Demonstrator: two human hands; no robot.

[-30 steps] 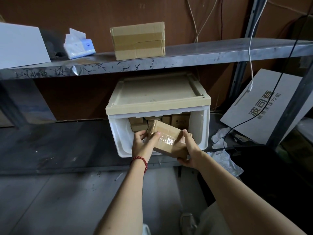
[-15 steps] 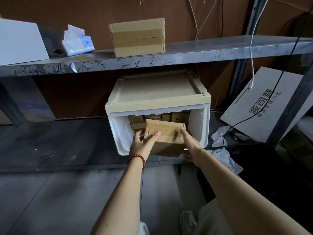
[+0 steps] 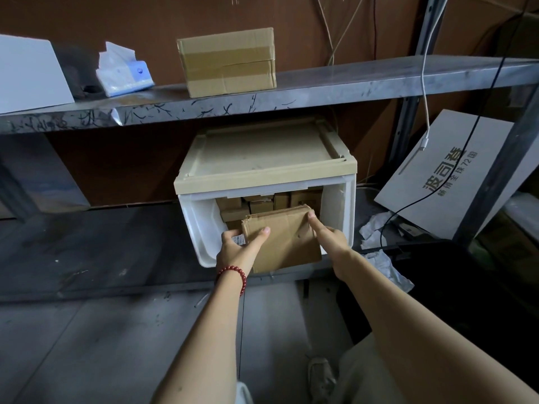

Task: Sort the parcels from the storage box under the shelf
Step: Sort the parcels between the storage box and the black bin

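Note:
A white storage box (image 3: pixel 345 211) with a beige lid sits under the metal shelf (image 3: pixel 320 88), its front open. Several small brown parcels (image 3: pixel 256 204) are stacked inside it. A flat brown cardboard parcel (image 3: pixel 284 240) is held in front of the opening, its plain face toward me. My left hand (image 3: pixel 237 250), with a red bead bracelet at the wrist, grips its left edge with the thumb on top. My right hand (image 3: pixel 329 237) holds the right edge, thumb lying along the parcel's upper right corner; its other fingers are hidden behind.
On the shelf stand a taped cardboard box (image 3: pixel 229 62), a tissue pack (image 3: pixel 124 71) and a white box (image 3: pixel 29 74). A white printed board (image 3: pixel 446 176) leans at the right, with cables (image 3: pixel 425 91) hanging before it. Crumpled paper (image 3: pixel 385 260) lies beside the storage box.
The parcel has been turned in both hands: its taped, labelled face swung down and away, and the plain face is up. It sits slightly further out of the box.

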